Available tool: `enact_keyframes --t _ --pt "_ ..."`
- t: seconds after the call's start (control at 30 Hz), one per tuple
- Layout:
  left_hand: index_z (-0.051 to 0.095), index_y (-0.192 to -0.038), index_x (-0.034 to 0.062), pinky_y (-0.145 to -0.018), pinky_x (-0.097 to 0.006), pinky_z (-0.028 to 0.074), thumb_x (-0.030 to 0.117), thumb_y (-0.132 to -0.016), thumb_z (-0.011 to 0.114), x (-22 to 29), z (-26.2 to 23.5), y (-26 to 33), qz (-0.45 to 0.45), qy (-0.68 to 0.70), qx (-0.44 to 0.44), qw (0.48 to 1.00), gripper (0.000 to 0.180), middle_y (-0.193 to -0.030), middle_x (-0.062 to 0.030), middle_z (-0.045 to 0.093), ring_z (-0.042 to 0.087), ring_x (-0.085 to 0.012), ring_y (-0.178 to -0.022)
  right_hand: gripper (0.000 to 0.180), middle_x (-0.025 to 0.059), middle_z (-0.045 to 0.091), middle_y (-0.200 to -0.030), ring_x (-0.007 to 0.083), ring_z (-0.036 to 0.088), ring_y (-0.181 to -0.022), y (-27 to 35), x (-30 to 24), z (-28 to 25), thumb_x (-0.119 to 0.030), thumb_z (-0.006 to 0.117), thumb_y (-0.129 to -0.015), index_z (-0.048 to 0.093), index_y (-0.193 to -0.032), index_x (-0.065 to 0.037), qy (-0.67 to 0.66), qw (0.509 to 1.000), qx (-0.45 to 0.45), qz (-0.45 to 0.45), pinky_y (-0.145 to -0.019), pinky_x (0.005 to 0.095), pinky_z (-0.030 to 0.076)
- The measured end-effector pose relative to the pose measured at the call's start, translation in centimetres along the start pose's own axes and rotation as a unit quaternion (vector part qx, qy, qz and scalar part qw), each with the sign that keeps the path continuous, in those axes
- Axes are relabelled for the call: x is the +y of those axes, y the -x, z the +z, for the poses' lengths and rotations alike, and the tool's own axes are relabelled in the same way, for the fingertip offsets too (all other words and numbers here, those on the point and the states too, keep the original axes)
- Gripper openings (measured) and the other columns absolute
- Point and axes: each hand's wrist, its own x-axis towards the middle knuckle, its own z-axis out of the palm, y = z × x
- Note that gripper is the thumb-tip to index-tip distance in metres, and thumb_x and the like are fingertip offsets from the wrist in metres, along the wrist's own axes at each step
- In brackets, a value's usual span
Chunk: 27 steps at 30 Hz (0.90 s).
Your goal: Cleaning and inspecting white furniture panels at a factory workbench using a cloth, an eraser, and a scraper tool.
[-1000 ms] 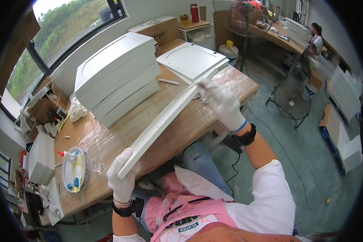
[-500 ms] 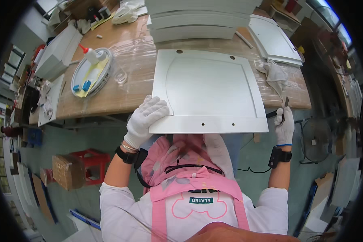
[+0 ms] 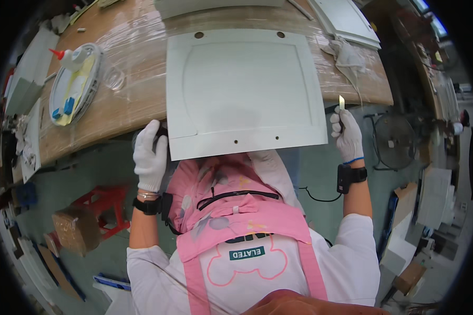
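Observation:
A white cabinet door panel (image 3: pixel 252 89) lies on the wrapped table and overhangs its near edge. It has a recessed arched field, two round holes along its far edge and two small dark holes along its near edge. My left hand (image 3: pixel 151 157), in a white glove, is beside the panel's near left corner, with thumb and fingers apart. Whether it touches the panel edge I cannot tell. Off the panel's right side, my gloved right hand (image 3: pixel 348 134) is closed around a utility knife (image 3: pixel 342 103), its bright blade pointing up and its handle mostly hidden.
At the left, a white lid (image 3: pixel 92 90) holds a red-tipped glue bottle (image 3: pixel 68 59) and small blue blocks. Behind the panel stand stacked white boards (image 3: pixel 210 4). A cloth (image 3: pixel 348 59) lies by more panels at right. A red stool (image 3: pixel 102 210) and a fan (image 3: pixel 397 142) flank me.
My left hand has come off the panel's face to its left edge. The knife's blade now shows brightly. The view has shifted, and the panel sits slightly rotated.

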Motion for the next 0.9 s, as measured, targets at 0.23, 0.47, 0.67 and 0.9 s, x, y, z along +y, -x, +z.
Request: enact_keyframes --t 0.23,0.47,0.67,0.9 --pt "0.041 -0.148 -0.0052 -0.094 -0.032 0.052 0.016 -0.104 0.052 1.1 -0.3 -0.1 -0.277 0.252 -0.124 0.919 0.05 -0.128 -0.0149 0.063 0.062 -0.0159 -0.11 0.015 0.0012 0.062 -0.077 0.0062 0.051 -0.056 1.4 -2.2 0.6 -0.019 0.053 -0.103 0.06 -0.106 -0.007 0.079 0.997 -0.009 0.02 -0.048 0.021 0.042" --pt "0.047 -0.14 -0.006 -0.089 -0.028 0.053 0.023 -0.105 0.055 2.5 1.6 -1.3 -0.301 0.344 -0.117 0.882 0.046 -0.119 -0.0133 0.066 0.064 -0.0136 -0.105 0.017 -0.0018 0.061 -0.079 0.0063 0.053 -0.065 1.9 -2.6 1.3 -0.021 0.056 -0.101 0.061 -0.096 -0.006 0.226 0.974 -0.001 -0.017 -0.059 0.0236 0.046" --pt "0.054 -0.13 -0.0009 -0.069 -0.027 0.056 0.026 -0.104 0.055 2.2 1.2 -1.1 -0.397 0.409 -0.223 0.791 0.038 -0.104 -0.006 0.067 0.066 -0.0128 -0.083 0.023 -0.0045 0.058 -0.079 0.0045 0.049 -0.075 3.0 -2.0 2.9 -0.027 0.059 -0.099 0.064 -0.093 -0.006 0.376 0.926 -0.019 -0.019 -0.069 0.0239 0.042" --pt "0.045 -0.14 -0.0025 -0.104 -0.042 0.045 0.027 -0.096 0.064 5.0 -3.2 -1.3 -0.244 0.635 -0.069 0.73 0.057 -0.132 -0.0136 0.057 0.054 -0.0232 -0.125 0.021 -0.0043 0.058 -0.077 0.0054 0.049 -0.072 4.5 0.8 4.7 -0.024 0.06 -0.097 0.066 -0.09 -0.005 0.23 0.971 -0.036 0.046 -0.065 0.0252 0.04"
